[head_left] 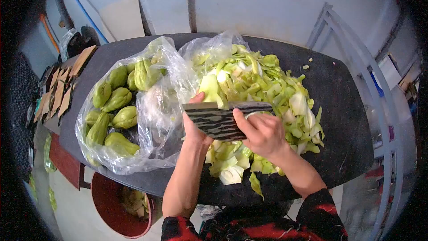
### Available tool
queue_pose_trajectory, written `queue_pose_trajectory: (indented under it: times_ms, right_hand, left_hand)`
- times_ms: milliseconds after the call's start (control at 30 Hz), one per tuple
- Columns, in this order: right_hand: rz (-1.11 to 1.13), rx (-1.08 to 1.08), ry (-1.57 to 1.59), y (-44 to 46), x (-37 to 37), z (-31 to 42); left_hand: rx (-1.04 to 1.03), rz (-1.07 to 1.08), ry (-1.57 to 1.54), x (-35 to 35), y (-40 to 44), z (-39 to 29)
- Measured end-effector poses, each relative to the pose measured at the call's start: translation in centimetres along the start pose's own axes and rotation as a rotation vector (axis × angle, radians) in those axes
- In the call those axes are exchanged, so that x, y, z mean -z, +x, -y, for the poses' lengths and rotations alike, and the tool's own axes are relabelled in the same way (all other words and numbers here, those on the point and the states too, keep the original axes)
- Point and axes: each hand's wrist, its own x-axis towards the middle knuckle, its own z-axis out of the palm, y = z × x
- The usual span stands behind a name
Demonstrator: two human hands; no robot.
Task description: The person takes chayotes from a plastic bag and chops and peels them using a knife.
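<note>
My right hand (266, 135) is closed around a broad knife (207, 120) with a dark wavy-striped blade, its index finger laid along the blade. Behind the blade, my left hand (195, 127) grips a pale green peeled chayote (209, 88), with the thumb showing at its side. The blade lies across the chayote and covers most of the left fingers. Beyond and below both hands spreads a large heap of sliced chayote (278, 89). To the left, a clear plastic bag (154, 151) lies open with several whole green chayotes (118, 99) in it.
Everything rests on a dark table (341, 107) with rounded corners. A red bucket (100, 196) with scraps inside stands on the floor at lower left. Cardboard pieces (58, 89) are at the left, and a grey metal frame (383, 107) stands along the right side.
</note>
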Motion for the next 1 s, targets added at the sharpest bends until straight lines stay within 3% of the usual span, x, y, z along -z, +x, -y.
queue_pose_trajectory:
  times_ms: [67, 100, 167, 200, 300, 367, 433, 500, 633, 767, 867, 967, 1000]
  right_hand:
    - [-0.012, -0.035, -0.007, -0.2, -0.6, -1.5]
    - [-0.012, -0.042, -0.015, -0.5, -0.7, -2.1]
    - [-0.042, -0.130, -0.004, -0.4, -0.8, -3.3]
    - [-0.026, -0.127, -0.007, -0.4, -0.4, -3.0]
    - [0.034, -0.021, 0.039, 0.2, 1.6, -0.9]
    - [0.062, -0.049, 0.055, 0.1, 1.1, -1.7]
    - [0.091, -0.309, 0.062, -0.2, -0.5, -4.3]
    - [0.102, -0.341, 0.053, -0.3, 0.1, -5.2]
    - [0.093, -0.391, 0.101, -0.2, 1.2, -4.2]
    - [-0.014, -0.138, 0.057, -0.6, 1.0, -3.1]
    - [-0.022, -0.029, 0.055, -0.3, 1.2, -1.1]
    - [-0.025, 0.101, 0.027, 0.2, 1.5, 0.3]
    - [-0.016, 0.137, 0.012, 0.3, 1.7, 0.7]
  left_hand:
    - [-0.028, 0.010, -0.026, 0.2, 0.2, 0.7]
    - [0.023, 0.091, 0.108, 0.4, 0.0, -0.1]
    - [0.085, 0.249, 0.047, 0.6, 0.1, -0.4]
    - [0.081, 0.255, 0.043, 0.4, 0.3, -0.2]
    - [-0.008, 0.012, -0.028, 0.6, 0.0, 0.7]
    - [0.011, 0.119, 0.096, 1.0, -0.1, 0.4]
    - [0.078, 0.175, 0.122, -0.2, -0.5, -0.1]
    - [0.086, 0.271, 0.089, -0.3, -0.5, 0.0]
    - [0.020, 0.143, -0.048, -0.1, 0.0, 0.3]
    - [-0.003, 0.139, -0.188, 0.9, 0.8, 0.1]
    - [-0.065, -0.102, -0.055, -0.4, 0.0, 0.2]
    - [0.067, 0.125, -0.223, 1.7, 0.6, 0.5]
    - [0.040, 0.082, -0.137, 1.0, 0.2, 0.5]
